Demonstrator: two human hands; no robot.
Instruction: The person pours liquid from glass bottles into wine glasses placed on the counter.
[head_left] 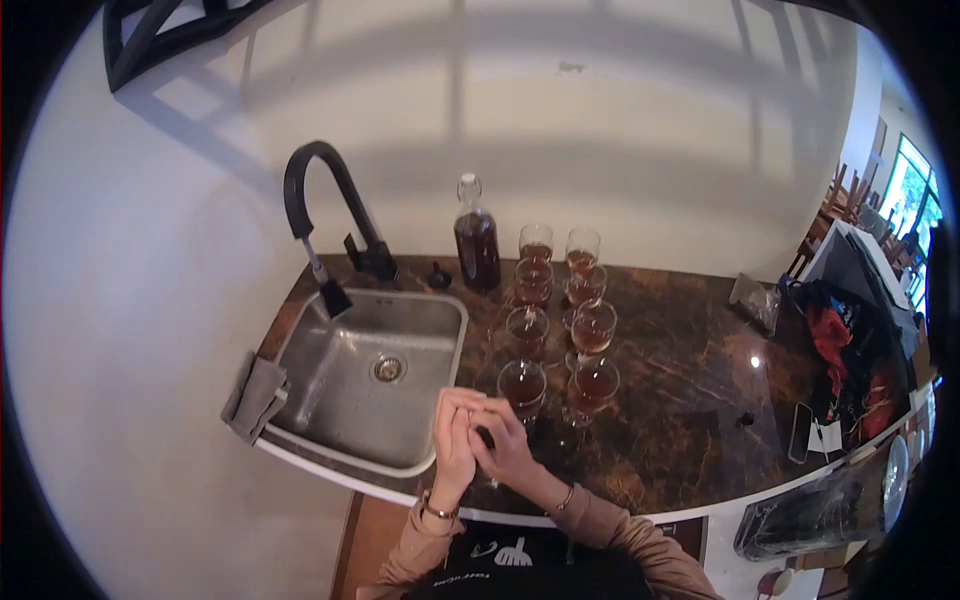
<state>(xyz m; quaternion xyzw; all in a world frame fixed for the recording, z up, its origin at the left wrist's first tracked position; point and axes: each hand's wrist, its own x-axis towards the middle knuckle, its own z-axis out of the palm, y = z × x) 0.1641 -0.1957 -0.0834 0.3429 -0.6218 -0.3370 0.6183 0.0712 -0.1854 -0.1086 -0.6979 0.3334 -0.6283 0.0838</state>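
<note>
My left hand and my right hand are together above the counter's front edge, right of the sink. The fingers of both are bent and closed against each other. What they hold, if anything, is hidden. Just beyond them, several stemmed glasses of reddish-brown drink stand in two rows running toward the wall. The nearest are a left glass and a right glass. A swing-top bottle of dark red-brown liquid stands upright behind them, near the wall.
A steel sink with a black faucet lies to the left, a grey cloth over its edge. On the dark counter at right are a clear plastic bag, a phone, a pen and red and dark fabric.
</note>
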